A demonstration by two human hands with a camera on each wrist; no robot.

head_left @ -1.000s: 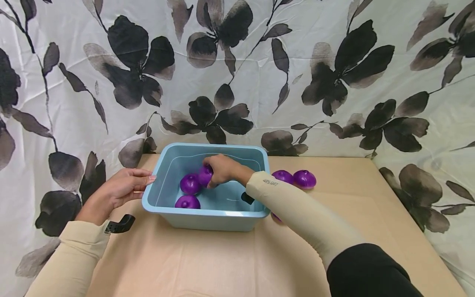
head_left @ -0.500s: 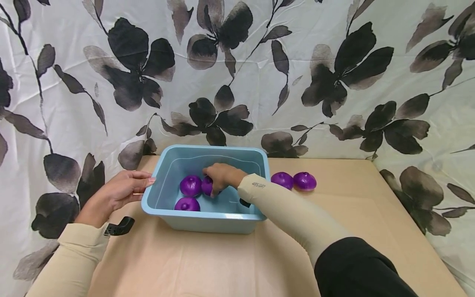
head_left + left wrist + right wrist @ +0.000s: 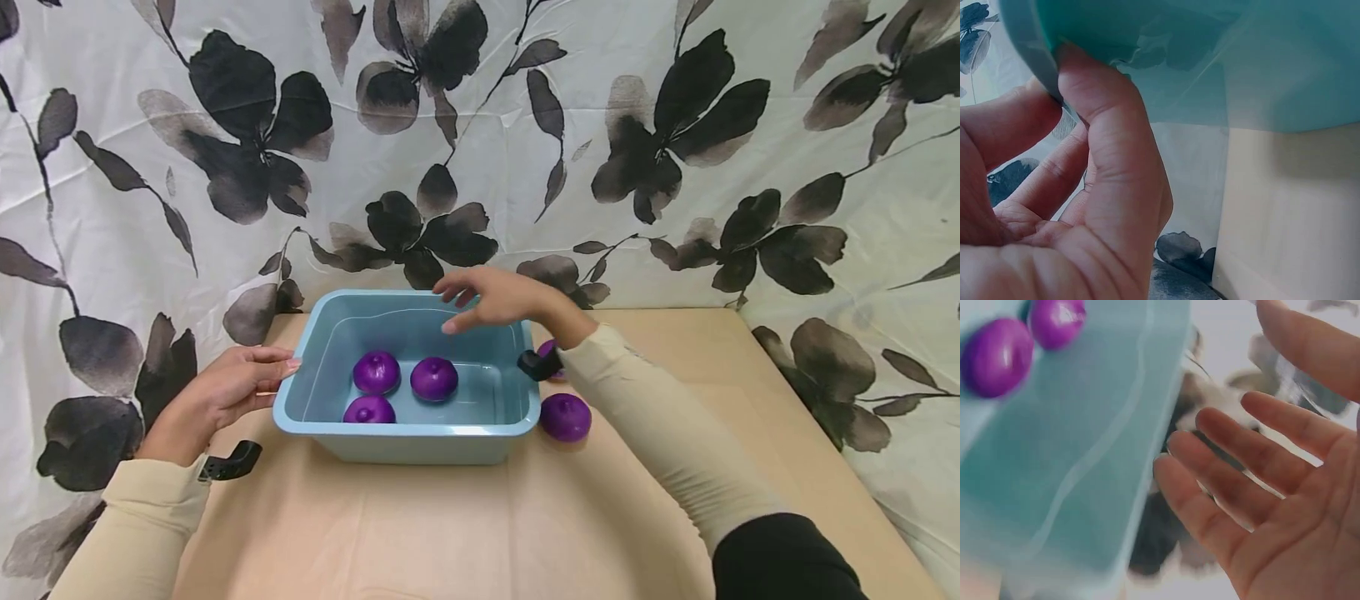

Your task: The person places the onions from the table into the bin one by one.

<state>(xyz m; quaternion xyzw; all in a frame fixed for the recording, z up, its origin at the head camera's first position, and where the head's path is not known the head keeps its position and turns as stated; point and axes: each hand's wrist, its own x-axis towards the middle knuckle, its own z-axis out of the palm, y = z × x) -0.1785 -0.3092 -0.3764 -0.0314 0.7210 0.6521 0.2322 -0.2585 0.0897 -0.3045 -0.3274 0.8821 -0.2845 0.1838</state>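
A light blue plastic bin (image 3: 412,430) stands on the table, with three glossy purple onions inside: one at the back left (image 3: 377,372), one at the front left (image 3: 369,410) and one toward the middle (image 3: 434,379). My left hand (image 3: 221,396) pinches the bin's left rim between thumb and forefinger, as the left wrist view shows close up. Above the bin's back right rim is my right hand (image 3: 497,298), fingers spread and holding nothing. In the right wrist view its palm (image 3: 1310,531) appears beside the bin wall, with two onions beyond.
Right of the bin, a purple onion (image 3: 565,417) rests on the tan table (image 3: 420,533). Behind my right wrist another onion (image 3: 550,350) is partly hidden. A floral cloth (image 3: 480,167) hangs behind the table.
My right hand has let go of an onion inside the bin, then risen back and to the right with its fingers opening. My left hand still holds the rim.
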